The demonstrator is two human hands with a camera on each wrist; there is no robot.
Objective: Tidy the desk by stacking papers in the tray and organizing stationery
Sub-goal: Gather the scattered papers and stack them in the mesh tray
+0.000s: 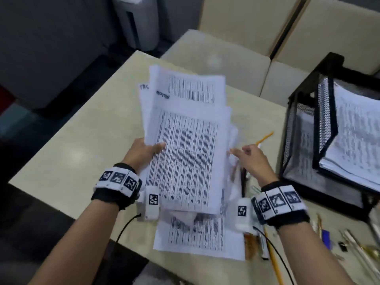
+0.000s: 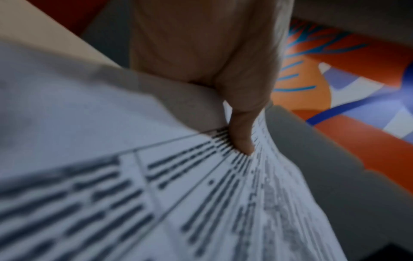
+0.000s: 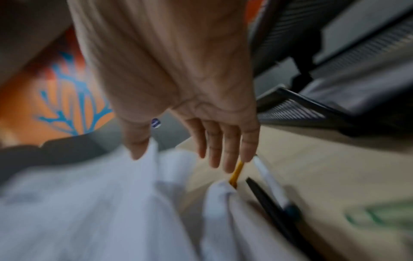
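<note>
A loose sheaf of printed papers (image 1: 185, 128) is lifted above the beige desk (image 1: 82, 153). My left hand (image 1: 144, 151) grips its left edge, thumb (image 2: 242, 134) pressed on the top sheet (image 2: 134, 194). My right hand (image 1: 249, 157) hovers at the sheaf's right edge with fingers (image 3: 223, 150) straight, holding nothing; whether the thumb touches the paper (image 3: 89, 203) is unclear. More printed sheets (image 1: 197, 237) lie flat on the desk underneath. The black mesh tray (image 1: 304, 124) stands at the right with papers (image 1: 353, 136) in it.
Pencils and pens lie right of the papers: a yellow pencil (image 1: 265, 137), a black pen (image 3: 268, 203), a white pen (image 3: 270, 181). More stationery (image 1: 349, 241) is scattered at the desk's front right. Cream seats (image 1: 226, 58) stand behind the desk.
</note>
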